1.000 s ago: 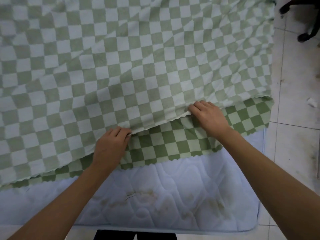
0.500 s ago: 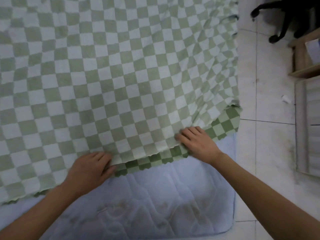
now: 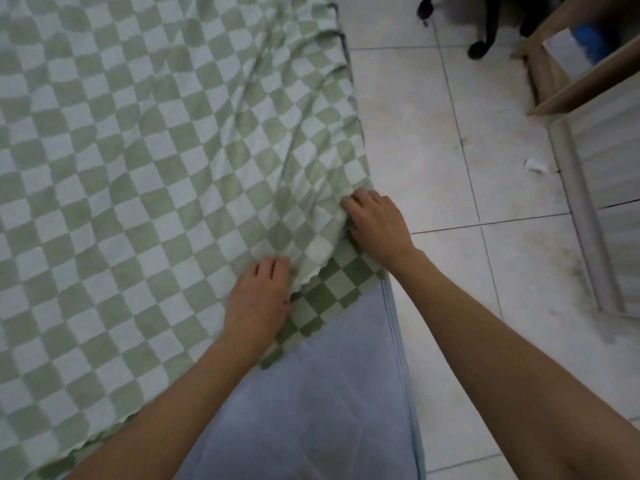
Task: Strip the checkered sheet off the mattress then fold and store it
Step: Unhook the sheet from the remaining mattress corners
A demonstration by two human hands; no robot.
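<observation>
The green and white checkered sheet (image 3: 145,174) lies folded over itself on the pale blue quilted mattress (image 3: 311,403); a darker lower layer shows along its near edge. My left hand (image 3: 259,299) rests on the upper layer's near edge, fingers curled into the cloth. My right hand (image 3: 375,226) grips the upper layer's right corner at the mattress edge, and the cloth bunches into creases there.
White tiled floor (image 3: 450,168) runs along the mattress's right side. A wooden shelf unit (image 3: 575,81) and a pale cabinet (image 3: 595,209) stand at the right. Black chair legs (image 3: 481,46) are at the top. A small white scrap (image 3: 535,165) lies on the tiles.
Both hands have slid to the right along the upper layer's edge, to the sheet's right corner. The upper layer now covers more of the lower one, and the view has swung right.
</observation>
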